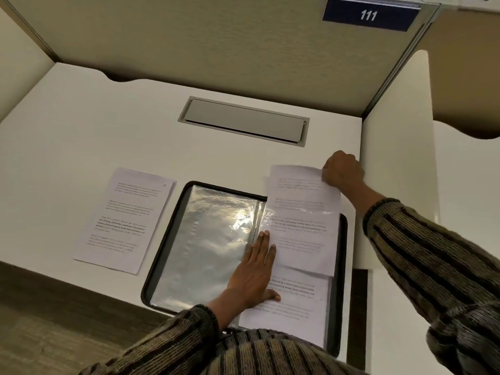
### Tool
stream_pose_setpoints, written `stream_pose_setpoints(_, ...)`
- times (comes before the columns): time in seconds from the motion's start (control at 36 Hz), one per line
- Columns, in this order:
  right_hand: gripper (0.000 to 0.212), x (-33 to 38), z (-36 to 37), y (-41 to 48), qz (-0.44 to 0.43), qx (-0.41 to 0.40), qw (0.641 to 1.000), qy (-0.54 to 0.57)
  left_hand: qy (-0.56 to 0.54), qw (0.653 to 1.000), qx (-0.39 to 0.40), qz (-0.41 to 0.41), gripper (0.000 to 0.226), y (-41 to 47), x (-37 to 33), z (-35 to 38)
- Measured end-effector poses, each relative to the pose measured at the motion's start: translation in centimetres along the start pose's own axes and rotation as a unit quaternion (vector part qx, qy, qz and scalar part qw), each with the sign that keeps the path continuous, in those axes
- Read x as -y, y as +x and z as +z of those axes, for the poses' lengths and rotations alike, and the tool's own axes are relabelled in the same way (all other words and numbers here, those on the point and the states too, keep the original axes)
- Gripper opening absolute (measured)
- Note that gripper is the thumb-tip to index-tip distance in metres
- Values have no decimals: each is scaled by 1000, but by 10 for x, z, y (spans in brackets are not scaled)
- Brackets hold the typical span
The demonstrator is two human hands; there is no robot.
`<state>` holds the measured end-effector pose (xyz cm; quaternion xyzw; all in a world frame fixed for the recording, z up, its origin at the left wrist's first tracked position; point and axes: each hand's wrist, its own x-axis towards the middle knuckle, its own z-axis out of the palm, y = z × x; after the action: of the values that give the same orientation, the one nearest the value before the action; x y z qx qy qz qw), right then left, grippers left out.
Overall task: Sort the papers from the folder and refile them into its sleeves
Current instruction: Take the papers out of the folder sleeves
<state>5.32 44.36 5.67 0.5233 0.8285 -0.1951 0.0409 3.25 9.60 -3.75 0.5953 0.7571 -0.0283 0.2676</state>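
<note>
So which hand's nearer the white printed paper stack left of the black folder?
Left. The left hand lies flat on the folder, right of the stack; the right hand pinches another sheet's corner, farther right.

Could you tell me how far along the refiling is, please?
Done: one printed sheet already seems filed on the right side of the folder. In hand: the right hand grips a second sheet by its top, half inside a sleeve, while the left hand presses flat on the folder. Left: the stack of papers beside the folder waits, and the shiny left sleeve looks unfilled.
</note>
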Motion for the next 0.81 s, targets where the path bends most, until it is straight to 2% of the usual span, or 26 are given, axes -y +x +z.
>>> stream_pose_setpoints(0.31, 17, 24, -46, -5, -41, -189, 977, 91, 8, 1000, -4, 0, 137, 2, 1, 5)
stream_pose_setpoints(0.44, 14, 42, -66, -23, -54, -246, 958, 136, 2, 1000, 4, -4, 137, 4, -3, 3)
stream_pose_setpoints(0.56, 19, 52, -76, -38, -113, -266, 941, 178, -13, 1000, 7, -6, 133, 4, -4, 0)
stream_pose_setpoints(0.64, 19, 56, -83, -51, -173, -264, 929, 194, -77, 997, -5, -2, 123, 3, -1, -5)
stream_pose_setpoints(0.69, 14, 60, -88, -64, -217, -264, 918, 203, -158, 987, -32, -9, 112, 3, 5, -8)
stream_pose_setpoints(0.75, 11, 66, -92, -78, -248, -260, 909, 212, -265, 961, -75, -39, 107, 1, 11, -13)
stream_pose_setpoints(0.81, 10, 69, -96, -90, -269, -252, 904, 216, -346, 922, -150, -85, 106, -4, 16, -24)
